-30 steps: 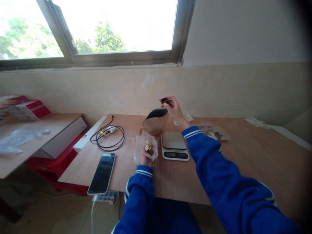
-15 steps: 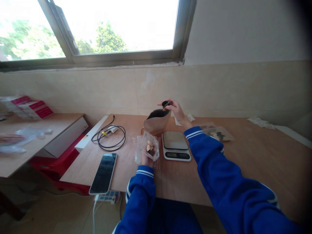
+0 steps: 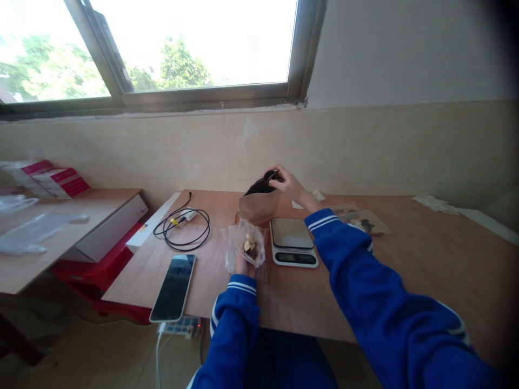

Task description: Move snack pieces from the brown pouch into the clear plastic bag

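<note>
My left hand (image 3: 245,266) is closed around the lower part of an open clear plastic bag (image 3: 258,237). Pale, chunky dried pieces and some darker ones (image 3: 250,246) lie inside it. Behind it stands a brown kraft paper bag (image 3: 259,208) with its dark mouth open. At that bag's right rim is my right hand (image 3: 288,182), fingers pinched around a dark, curved piece (image 3: 271,175) whose kind I cannot make out. Between my arms sits a white kitchen scale (image 3: 292,243) with nothing on its plate.
A smartphone (image 3: 173,288) and a coiled black cable (image 3: 182,229) lie on the left of the table. Right of my sleeve is a flat packet with dried pieces (image 3: 367,222). Another table (image 3: 109,208) at left carries pink-and-white boxes (image 3: 60,182) and plastic bags (image 3: 44,229).
My right hand has lowered slightly and moved the dark piece down to the paper bag's mouth. My left hand stays put. At far left, another person's hand has left the plastic bag.
</note>
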A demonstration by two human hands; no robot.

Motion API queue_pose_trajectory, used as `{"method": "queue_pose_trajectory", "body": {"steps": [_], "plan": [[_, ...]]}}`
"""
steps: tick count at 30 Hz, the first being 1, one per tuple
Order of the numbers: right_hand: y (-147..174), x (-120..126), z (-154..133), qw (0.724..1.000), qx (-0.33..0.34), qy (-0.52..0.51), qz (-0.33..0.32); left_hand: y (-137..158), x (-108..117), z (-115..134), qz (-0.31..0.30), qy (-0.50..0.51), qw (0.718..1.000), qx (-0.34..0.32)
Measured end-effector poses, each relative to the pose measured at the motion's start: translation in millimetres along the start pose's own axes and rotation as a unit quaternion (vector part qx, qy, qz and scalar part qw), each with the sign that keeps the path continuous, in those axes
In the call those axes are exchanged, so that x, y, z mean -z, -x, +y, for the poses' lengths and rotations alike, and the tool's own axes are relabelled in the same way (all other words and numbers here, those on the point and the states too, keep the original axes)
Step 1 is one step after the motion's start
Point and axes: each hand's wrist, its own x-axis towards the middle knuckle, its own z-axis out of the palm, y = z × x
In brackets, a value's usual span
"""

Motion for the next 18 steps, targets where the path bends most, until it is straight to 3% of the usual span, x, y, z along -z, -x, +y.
{"method": "queue_pose_trajectory", "body": {"steps": [6, 18], "plan": [[0.7, 3.0, 5.4, 0.988, 0.057, 0.135, -0.042, 1.7, 0.0, 0.6, 0.01, 0.006, 1.0, -0.006], [3.7, 11.4, -3.9, 0.964, 0.099, 0.227, -0.093, 3.7, -4.1, 2.2, 0.023, 0.004, 1.0, 0.0]]}}
